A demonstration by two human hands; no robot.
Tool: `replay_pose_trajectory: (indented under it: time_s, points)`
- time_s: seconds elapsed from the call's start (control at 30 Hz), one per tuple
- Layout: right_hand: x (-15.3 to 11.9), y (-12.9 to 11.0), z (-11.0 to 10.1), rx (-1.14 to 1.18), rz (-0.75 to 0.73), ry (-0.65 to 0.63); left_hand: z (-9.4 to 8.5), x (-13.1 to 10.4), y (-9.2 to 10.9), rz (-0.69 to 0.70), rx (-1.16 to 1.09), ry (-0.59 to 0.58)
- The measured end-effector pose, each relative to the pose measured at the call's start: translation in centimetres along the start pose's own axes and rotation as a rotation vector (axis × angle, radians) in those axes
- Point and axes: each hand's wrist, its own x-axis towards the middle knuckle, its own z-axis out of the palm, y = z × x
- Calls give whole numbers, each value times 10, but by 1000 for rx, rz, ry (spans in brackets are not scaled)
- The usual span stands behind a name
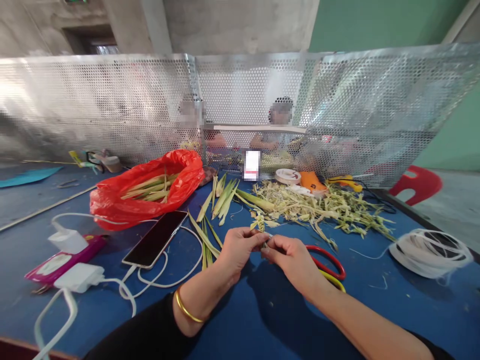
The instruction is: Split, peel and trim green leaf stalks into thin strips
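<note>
So the knobbly, pale-green braid (261, 223) is mid-frame, pinched in the left hand (237, 254), with the right hand's (291, 254) fingertips closed on its lower end. Crinkly red plastic bag (112, 202) left of center, dry curly scraps (318, 206) right.

1. Two hands: left hand (237, 252) and right hand (292, 257).
2. One plait (261, 224), between their fingers (258, 240).
3. Two handle loops (336, 258), one red, one yellow, just right of the fingers.
4. One phone (155, 240), left of the fingers.
5. Two white plugs (79, 277), farther left.
6. One red bag (110, 207), beyond the fingers, leftward.
7. One tape roll (288, 176), beyond the fingers, rightward.
8. One coil of cord (420, 265), well right of the fingers.
9. Two people (281, 114), far beyond the fingers.
</note>
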Motion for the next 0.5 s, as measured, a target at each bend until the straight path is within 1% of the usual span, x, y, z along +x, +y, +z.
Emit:
replay_pose_trajectory:
  time_s: [0.07, 0.13, 0.2, 0.27, 0.33, 0.4, 0.5]
  points:
    - [-1, -1, 1, -17, -10, 10, 1, -1, 0, -21, -22, 21]
    - [-1, -1, 2, 37, 29, 5, 1, -1, -1, -35, -54, 35]
    - [0, -1, 2, 139, 74, -19, 0, -2, -1, -70, -120, 20]
    - [0, -2, 2, 233, 85, -50, 0, -3, -1, -121, -195, -13]
    - [2, -2, 0, 277, 91, -70, -1, -2, 0, -149, -235, -31]
    - [3, -2, -2, 252, 89, -53, -2, -1, 2, -147, -240, -3]
    - [5, -1, -3, 161, 36, -22, -5, 2, 5, -147, -223, 77]
